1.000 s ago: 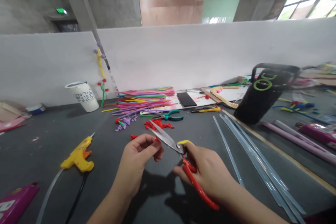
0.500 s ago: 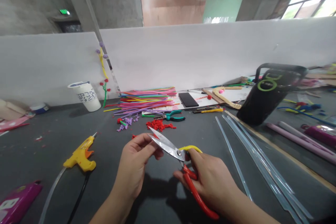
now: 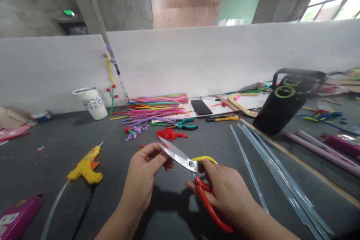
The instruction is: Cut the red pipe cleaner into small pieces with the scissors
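Note:
My right hand point(image 3: 225, 189) is wrapped round the red handle of a pair of scissors point(image 3: 180, 158). A yellow curved piece point(image 3: 204, 158) arches above the pivot, beside my right fingers. The blades point left and slightly up, with only a narrow gap between them. My left hand point(image 3: 144, 174) is closed in a pinch, thumb and forefinger right at the blades. A speck of red shows between the blades by those fingertips; whatever the fingers hold is mostly hidden. Just beyond the blade tips lies a pile of short red pipe cleaner pieces point(image 3: 170, 134).
Behind are pipe cleaners point(image 3: 157, 108), teal pliers point(image 3: 184, 124), purple cuttings point(image 3: 137, 132) and a phone point(image 3: 201, 107). To the left are a yellow glue gun point(image 3: 87, 165) and a white cup point(image 3: 94, 104). Clear sticks point(image 3: 275, 172) and a black bottle point(image 3: 281, 108) occupy the right.
The scissor blades have closed a little, narrowing the gap at their tips. Both hands stay in almost the same place.

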`<state>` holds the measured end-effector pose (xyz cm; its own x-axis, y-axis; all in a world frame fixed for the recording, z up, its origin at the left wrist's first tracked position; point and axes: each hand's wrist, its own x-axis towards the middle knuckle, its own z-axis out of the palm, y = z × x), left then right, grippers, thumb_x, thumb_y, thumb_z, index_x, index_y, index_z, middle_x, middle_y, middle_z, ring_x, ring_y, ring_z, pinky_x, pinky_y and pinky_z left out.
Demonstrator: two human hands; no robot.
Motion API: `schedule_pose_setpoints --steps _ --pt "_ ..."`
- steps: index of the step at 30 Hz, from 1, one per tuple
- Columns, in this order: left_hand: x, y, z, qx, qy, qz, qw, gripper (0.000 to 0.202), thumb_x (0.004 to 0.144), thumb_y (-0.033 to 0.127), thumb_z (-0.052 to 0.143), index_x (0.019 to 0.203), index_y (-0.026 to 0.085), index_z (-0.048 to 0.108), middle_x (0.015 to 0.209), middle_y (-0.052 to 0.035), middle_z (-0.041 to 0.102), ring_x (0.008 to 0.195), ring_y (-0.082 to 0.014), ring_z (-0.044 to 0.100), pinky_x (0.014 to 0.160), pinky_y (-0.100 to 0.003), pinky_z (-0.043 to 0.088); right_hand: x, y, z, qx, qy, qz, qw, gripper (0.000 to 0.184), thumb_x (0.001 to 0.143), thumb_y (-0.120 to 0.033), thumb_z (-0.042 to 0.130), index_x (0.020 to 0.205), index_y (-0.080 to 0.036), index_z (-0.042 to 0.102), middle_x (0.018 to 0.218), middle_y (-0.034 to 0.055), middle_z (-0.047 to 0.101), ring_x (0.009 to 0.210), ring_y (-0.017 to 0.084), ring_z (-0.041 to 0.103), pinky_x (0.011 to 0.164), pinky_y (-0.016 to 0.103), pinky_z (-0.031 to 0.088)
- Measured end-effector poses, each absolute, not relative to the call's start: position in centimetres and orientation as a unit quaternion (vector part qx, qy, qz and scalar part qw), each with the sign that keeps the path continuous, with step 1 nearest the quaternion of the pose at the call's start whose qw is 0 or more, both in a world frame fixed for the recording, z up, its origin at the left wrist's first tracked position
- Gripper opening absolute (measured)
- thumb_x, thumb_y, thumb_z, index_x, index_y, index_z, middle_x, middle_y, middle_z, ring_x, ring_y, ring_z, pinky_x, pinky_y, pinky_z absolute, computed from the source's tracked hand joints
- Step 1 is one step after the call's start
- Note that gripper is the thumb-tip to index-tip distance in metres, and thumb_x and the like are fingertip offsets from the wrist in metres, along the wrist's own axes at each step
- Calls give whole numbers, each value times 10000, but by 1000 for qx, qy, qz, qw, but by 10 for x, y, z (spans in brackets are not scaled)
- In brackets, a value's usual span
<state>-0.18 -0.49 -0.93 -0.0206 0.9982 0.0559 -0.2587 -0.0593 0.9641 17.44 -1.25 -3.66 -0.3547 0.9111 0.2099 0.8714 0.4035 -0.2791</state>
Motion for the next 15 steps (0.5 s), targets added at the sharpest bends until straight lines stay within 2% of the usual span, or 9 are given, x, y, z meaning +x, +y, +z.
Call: schedule_pose_setpoints --steps 15 --pt "-3 -4 -9 431 418 584 546 26 664 149 607 662 138 630 553 25 592 497 -68 493 506 -173 395 172 -12 -39 -544 -820 44 172 386 772 -557 363 716 -187 459 595 31 594 500 191 558 447 251 268"
